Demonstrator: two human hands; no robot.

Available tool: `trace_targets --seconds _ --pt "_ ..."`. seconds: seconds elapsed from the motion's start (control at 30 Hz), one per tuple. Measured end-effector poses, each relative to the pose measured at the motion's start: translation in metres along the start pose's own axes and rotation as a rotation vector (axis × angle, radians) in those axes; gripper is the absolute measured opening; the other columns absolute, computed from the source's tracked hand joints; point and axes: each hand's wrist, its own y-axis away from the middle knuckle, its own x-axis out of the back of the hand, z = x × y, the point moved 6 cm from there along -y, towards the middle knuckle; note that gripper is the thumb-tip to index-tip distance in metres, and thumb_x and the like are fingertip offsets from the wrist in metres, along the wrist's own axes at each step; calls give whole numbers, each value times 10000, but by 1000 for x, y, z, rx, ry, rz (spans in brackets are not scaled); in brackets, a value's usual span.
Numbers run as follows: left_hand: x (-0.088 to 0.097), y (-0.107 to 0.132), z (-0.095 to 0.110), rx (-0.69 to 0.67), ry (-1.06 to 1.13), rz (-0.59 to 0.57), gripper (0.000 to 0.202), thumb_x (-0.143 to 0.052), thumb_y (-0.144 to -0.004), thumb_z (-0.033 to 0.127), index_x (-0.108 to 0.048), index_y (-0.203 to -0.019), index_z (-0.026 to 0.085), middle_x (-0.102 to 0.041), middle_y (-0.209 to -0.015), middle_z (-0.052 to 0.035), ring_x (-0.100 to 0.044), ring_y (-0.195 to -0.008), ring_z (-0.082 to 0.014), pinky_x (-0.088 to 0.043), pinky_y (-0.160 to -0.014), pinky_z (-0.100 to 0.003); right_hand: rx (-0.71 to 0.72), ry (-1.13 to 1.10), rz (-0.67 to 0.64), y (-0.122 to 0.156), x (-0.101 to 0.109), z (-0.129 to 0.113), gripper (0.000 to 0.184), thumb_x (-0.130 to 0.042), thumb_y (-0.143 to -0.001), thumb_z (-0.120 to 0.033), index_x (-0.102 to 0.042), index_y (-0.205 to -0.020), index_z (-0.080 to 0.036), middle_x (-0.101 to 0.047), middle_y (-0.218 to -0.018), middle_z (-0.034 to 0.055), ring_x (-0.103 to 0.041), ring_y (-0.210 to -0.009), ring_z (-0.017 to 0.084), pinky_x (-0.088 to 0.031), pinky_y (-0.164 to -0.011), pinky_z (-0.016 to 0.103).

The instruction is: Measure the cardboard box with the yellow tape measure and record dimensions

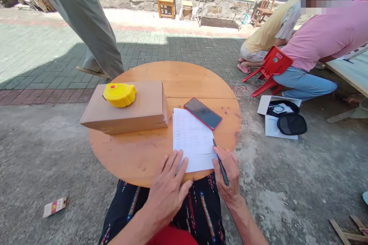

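A sheet of white paper (193, 138) with faint printing lies near the front of the round wooden table (138, 153). My left hand (169, 183) rests flat on the paper's lower left corner and the table edge, fingers spread. In my right hand (228, 172) a dark pen (222, 166) is gripped, its tip over the right edge of the sheet. A phone with a red edge (203, 113) lies face up across the paper's top right corner. Whether the pen tip touches the paper, I cannot tell.
On the table's left stands a cardboard box (143, 103) with a yellow tape measure (120, 95) on top. A person in grey trousers (83, 19) is at the far left. Two people crouch or sit at right, by a red chair (274, 63) and an open black case (290, 122).
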Motion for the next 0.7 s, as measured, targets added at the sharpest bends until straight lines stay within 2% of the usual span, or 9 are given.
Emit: trace_targets --seconds 0.1,0.2,0.3,0.37,0.47,0.57,0.7 --pt "4 -2 -12 7 -31 -16 456 -518 -943 321 -532 -1378 184 -469 -1503 -118 -419 -1390 -295 -373 -1114 -508 -30 -37 15 -4 1 -2 317 -505 -970 -200 -582 -1275 -241 -704 -1174 92 -635 -1099 246 -423 -1022 491" --pt "6 -1 -15 16 -15 -17 459 -530 -933 324 -533 -1369 179 -469 -1499 -133 -410 -1392 -317 -383 -1105 -550 -138 -151 66 -7 12 -2 216 -522 -967 -229 -618 -1160 -235 -704 -1099 80 -635 -1041 238 -472 -949 443" --pt "10 4 -12 15 36 50 431 -522 -931 275 -538 -1341 140 -508 -1454 -162 -444 -1365 -306 -401 -1103 -549 -239 -311 39 -12 18 -12 96 -554 -951 -250 -641 -984 -231 -697 -898 33 -660 -842 192 -529 -781 336" --pt "13 7 -12 30 69 122 377 -499 -935 221 -560 -1292 116 -560 -1392 -168 -487 -1322 -281 -432 -1092 -511 -285 -404 -6 -19 16 -23 101 -556 -945 -252 -653 -959 -230 -685 -788 6 -661 -722 167 -537 -685 291" --pt "15 10 -16 40 108 168 313 -480 -938 181 -595 -1224 129 -615 -1319 -142 -526 -1269 -264 -455 -1077 -487 -294 -502 -83 -31 1 -41 142 -546 -941 -259 -677 -986 -226 -692 -736 -4 -670 -660 156 -548 -638 271" --pt "16 7 -21 47 142 164 304 -476 -939 173 -599 -1213 127 -645 -1272 -130 -552 -1218 -264 -473 -1051 -481 -257 -543 -141 -42 -23 -55 137 -549 -928 -252 -681 -917 -217 -681 -683 -9 -658 -624 148 -540 -600 253" --pt "16 1 -26 69 174 178 311 -462 -940 147 -604 -1216 119 -670 -1223 -119 -576 -1145 -255 -487 -1004 -457 -293 -553 -168 -50 -51 -59 128 -565 -906 -251 -658 -834 -201 -654 -628 -12 -620 -548 134 -512 -534 236"
